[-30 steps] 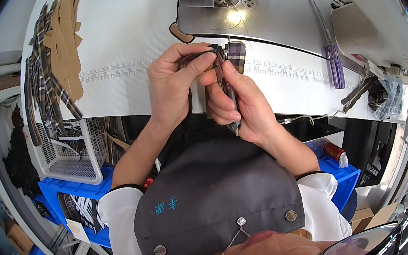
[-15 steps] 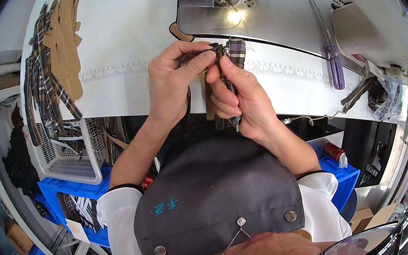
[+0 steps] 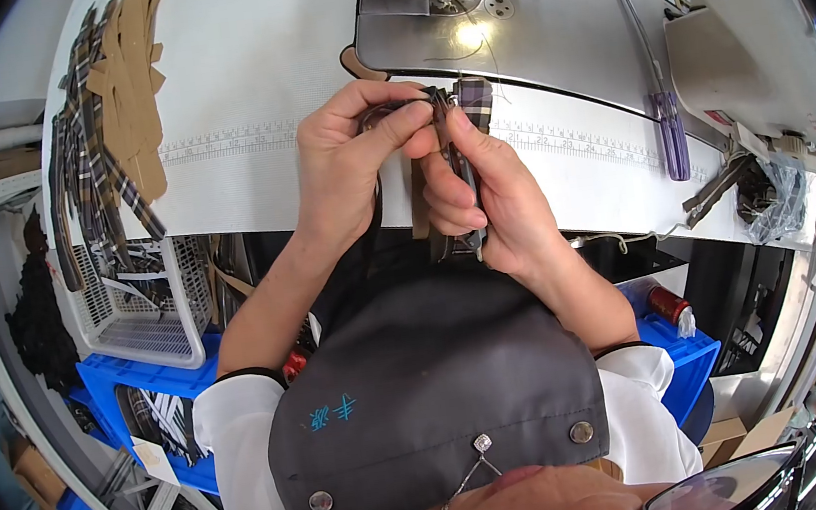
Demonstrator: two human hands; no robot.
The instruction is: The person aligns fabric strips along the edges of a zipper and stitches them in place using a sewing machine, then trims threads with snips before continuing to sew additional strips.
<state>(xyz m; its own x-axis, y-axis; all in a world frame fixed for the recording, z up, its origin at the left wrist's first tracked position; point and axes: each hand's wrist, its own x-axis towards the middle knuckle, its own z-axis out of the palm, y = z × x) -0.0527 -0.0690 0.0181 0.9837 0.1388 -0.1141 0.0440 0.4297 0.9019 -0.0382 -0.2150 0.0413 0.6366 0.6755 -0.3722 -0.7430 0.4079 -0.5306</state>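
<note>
Over the front edge of the white table, both hands meet. My left hand (image 3: 346, 151) is closed, thumb and forefinger pinching the end of a dark fabric strip (image 3: 432, 97). Right beside it, my right hand (image 3: 496, 189) wraps round a slim dark metal tool (image 3: 465, 170); its upper end is at the strip and its lower end sticks out below the fingers. Its exact kind is partly hidden by the fingers. A plaid fabric piece (image 3: 474, 94) lies just past the right fingertips. A brown strip (image 3: 418, 198) hangs below, between the hands.
A sewing machine bed (image 3: 546, 48) lies beyond the hands, with loose threads on it. A purple-handled screwdriver (image 3: 671, 134) rests at the right. Plaid strips (image 3: 92, 130) and brown strips (image 3: 128, 95) are piled at the left, above a white basket (image 3: 139, 321). Blue crates stand below.
My right hand has shifted very slightly, its thumb and the tool tilting a little to the right. My left hand stays in place on the strip.
</note>
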